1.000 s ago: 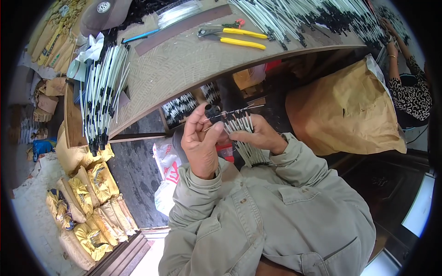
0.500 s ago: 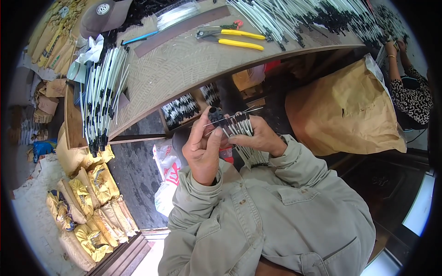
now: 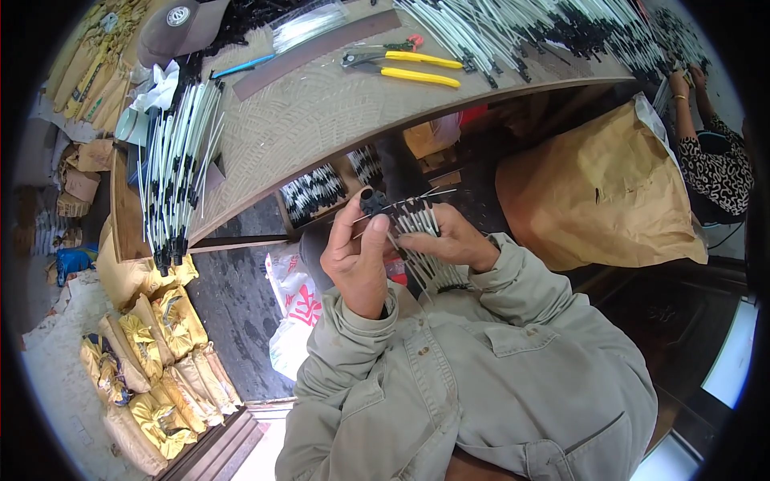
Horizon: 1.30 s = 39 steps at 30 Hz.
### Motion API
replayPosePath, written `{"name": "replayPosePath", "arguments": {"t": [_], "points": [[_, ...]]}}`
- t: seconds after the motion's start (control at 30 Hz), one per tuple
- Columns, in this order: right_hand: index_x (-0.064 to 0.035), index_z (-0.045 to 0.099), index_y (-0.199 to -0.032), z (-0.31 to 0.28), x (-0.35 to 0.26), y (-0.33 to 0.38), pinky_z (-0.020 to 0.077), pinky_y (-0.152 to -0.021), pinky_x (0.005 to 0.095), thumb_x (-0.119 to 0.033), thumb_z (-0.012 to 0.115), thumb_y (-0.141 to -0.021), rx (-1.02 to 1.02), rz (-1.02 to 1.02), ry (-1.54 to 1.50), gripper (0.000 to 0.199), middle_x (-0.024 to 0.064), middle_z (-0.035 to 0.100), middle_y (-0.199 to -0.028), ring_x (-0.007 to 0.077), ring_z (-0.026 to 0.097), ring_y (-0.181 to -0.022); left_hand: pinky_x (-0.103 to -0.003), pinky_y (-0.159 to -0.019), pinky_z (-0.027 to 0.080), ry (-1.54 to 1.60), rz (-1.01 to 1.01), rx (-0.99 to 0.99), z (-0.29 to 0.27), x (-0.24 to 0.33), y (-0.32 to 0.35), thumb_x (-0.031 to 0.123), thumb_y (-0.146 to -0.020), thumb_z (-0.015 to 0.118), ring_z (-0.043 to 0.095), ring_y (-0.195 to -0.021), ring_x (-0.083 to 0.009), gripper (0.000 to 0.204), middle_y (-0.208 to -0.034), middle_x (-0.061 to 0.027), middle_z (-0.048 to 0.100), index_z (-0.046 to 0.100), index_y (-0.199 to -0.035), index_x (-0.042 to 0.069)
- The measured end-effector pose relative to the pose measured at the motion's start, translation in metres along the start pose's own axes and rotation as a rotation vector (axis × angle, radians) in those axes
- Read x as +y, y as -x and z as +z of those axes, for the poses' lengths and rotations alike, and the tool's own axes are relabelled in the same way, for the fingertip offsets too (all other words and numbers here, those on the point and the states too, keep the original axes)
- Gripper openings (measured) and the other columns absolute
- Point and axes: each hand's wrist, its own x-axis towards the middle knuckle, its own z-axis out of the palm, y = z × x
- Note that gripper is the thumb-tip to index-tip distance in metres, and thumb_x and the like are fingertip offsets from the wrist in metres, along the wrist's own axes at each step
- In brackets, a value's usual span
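Note:
My right hand (image 3: 459,239) is closed around a bundle of thin white rods with black ends (image 3: 433,272), the thumb lying across it. The rods slant down toward my shirt front. Beside it, my left hand (image 3: 353,268) pinches a black part with a round open end (image 3: 369,202) between thumb and fingers. Thin wire-like strands (image 3: 437,191) cross over the top of the bundle, from the black part to beyond my right fingers. What lies directly under my left thumb is hidden.
On the curved table (image 3: 281,136) lie yellow-handled pliers (image 3: 417,67), a blue pen (image 3: 243,66) and piles of white rods (image 3: 457,40). More rods (image 3: 178,168) overhang its left end. A large brown paper sack (image 3: 601,192) stands right, near another person's arms (image 3: 683,108). Wrapped packs (image 3: 160,369) sit lower left.
My left hand has shifted slightly to the right and its thumb has risen, tilting the black part. A rod now sticks out below the bundle. My right hand stays nearly where it was.

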Motion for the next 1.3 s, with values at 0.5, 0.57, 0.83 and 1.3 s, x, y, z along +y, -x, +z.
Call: {"name": "replayPosePath", "arguments": {"t": [0.5, 0.57, 0.83, 1.3], "points": [[0.0004, 0.048, -0.099, 0.005, 0.017, -0.013, 0.0423, -0.086, 0.0285, -0.007, 0.051, -0.087, 0.35, -0.263, -0.431, 0.014, 0.0104, 0.05, -0.103, 0.0145, 0.052, -0.092, -0.028, -0.085, 0.046, 0.092, -0.077, -0.019, -0.011, -0.005, -0.01, 0.005, -0.087, 0.055, 0.059, -0.092, -0.0164, 0.03, -0.103, -0.0132, 0.062, 0.053, -0.114, -0.007], [0.0013, 0.048, -0.097, 0.002, 0.018, -0.013, 0.0437, -0.082, 0.0265, -0.006, 0.048, -0.089, 0.303, -0.305, -0.353, 0.011, 0.0105, 0.053, -0.095, 0.0137, 0.053, -0.086, -0.027, -0.088, 0.043, 0.111, -0.104, -0.018, -0.011, -0.004, -0.01, 0.003, -0.085, 0.057, 0.057, -0.094, -0.0159, 0.031, -0.103, -0.0128, 0.061, 0.054, -0.113, -0.008], [-0.0012, 0.044, -0.095, 0.018, 0.009, -0.013, 0.0478, -0.073, 0.0256, -0.008, 0.045, -0.092, 0.497, -0.355, -0.292, 0.007, 0.0138, 0.061, -0.084, 0.0137, 0.059, -0.078, -0.024, -0.083, 0.044, 0.116, -0.103, -0.003, -0.007, -0.002, -0.007, 0.003, -0.085, 0.058, 0.055, -0.09, -0.0116, 0.031, -0.101, -0.0094, 0.061, 0.054, -0.113, -0.007], [-0.0034, 0.04, -0.117, 0.008, 0.004, -0.008, 0.0462, -0.074, 0.0224, 0.001, 0.062, -0.076, 0.221, -0.171, -0.322, 0.047, 0.0038, 0.06, -0.09, 0.0097, 0.058, -0.083, -0.026, -0.084, 0.045, 0.107, -0.055, 0.026, -0.009, -0.004, -0.009, 0.001, -0.084, 0.058, 0.057, -0.092, -0.0135, 0.03, -0.103, -0.0098, 0.061, 0.055, -0.113, -0.006]]}}
